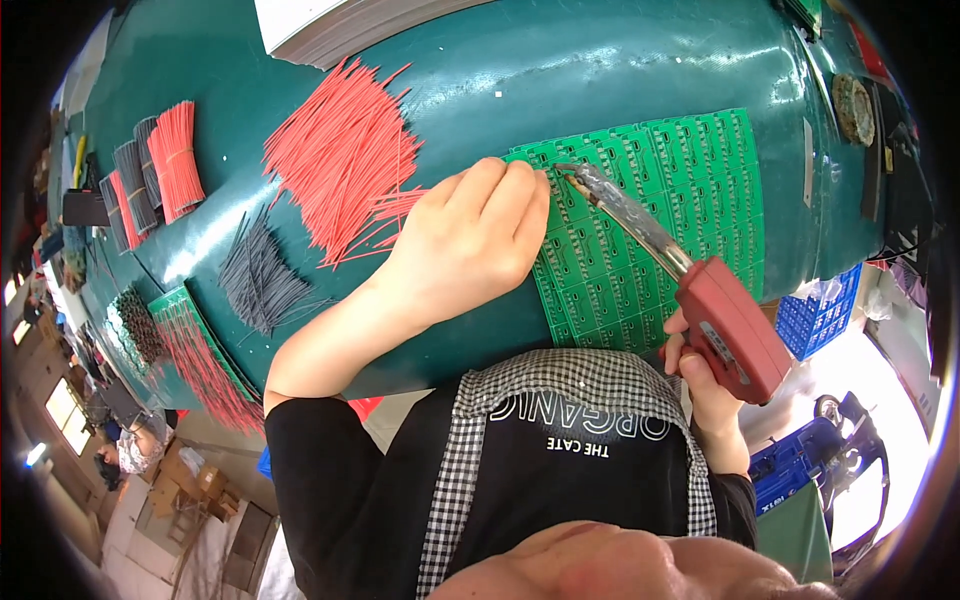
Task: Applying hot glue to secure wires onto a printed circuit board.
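My right hand point(704, 375) is wrapped round the grip of a red soldering gun point(735, 330). The gun's tip reaches up and left over a panel of green circuit boards point(650, 230), near its far left corner. Beside the tip, my left hand point(480, 225) is closed at that corner, its fingers curled and pressed together. Whatever it pinches is hidden behind the fingers. Just left of this hand lies a large loose pile of red wires point(345, 155), some reaching close to the wrist. A smaller heap of black wires point(262, 278) lies nearer my left forearm.
Bundled red wires point(178, 162) and black wires point(135, 175) lie at the far left of the green table point(480, 110). Boards with red wires attached point(205, 350) hang near the table's left edge. A white stack point(350, 25) stands at the back. A blue crate point(820, 312) is at right.
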Action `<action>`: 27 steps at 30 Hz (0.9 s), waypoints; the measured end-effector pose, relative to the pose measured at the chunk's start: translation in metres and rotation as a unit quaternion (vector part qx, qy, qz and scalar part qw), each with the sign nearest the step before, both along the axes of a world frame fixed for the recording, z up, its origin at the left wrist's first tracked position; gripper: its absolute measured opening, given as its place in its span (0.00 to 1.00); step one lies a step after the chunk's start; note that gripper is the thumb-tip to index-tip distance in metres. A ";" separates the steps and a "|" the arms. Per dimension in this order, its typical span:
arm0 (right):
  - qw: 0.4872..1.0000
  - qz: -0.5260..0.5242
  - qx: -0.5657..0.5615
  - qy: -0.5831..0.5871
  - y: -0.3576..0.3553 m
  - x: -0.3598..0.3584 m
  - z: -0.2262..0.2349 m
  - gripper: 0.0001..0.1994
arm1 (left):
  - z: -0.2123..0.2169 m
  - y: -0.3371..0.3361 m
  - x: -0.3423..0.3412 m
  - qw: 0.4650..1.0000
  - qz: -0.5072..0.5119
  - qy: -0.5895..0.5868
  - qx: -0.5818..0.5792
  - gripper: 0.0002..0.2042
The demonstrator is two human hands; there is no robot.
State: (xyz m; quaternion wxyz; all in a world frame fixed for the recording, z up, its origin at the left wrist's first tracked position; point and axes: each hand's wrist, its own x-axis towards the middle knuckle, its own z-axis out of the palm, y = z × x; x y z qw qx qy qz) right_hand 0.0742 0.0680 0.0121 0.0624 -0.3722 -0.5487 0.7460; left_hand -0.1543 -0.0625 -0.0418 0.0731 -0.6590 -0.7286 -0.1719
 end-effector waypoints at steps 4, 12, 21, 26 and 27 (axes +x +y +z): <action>1.000 0.004 0.004 -0.007 0.000 0.000 -0.001 0.38 | 0.002 0.000 0.002 1.000 0.005 0.012 -0.014 0.12; 0.998 0.037 0.059 -0.010 0.002 0.006 -0.008 0.37 | 0.001 0.000 0.002 1.000 0.009 -0.006 -0.023 0.12; 1.000 0.003 -0.015 0.025 0.002 0.001 -0.001 0.38 | 0.001 0.000 0.004 1.000 0.011 0.026 -0.004 0.13; 0.999 0.002 0.011 0.034 0.005 0.009 -0.005 0.39 | -0.002 0.001 0.004 0.999 0.015 0.029 0.009 0.13; 0.999 0.000 0.012 0.033 0.005 0.010 -0.004 0.39 | 0.000 0.003 0.004 0.999 0.012 0.028 0.010 0.13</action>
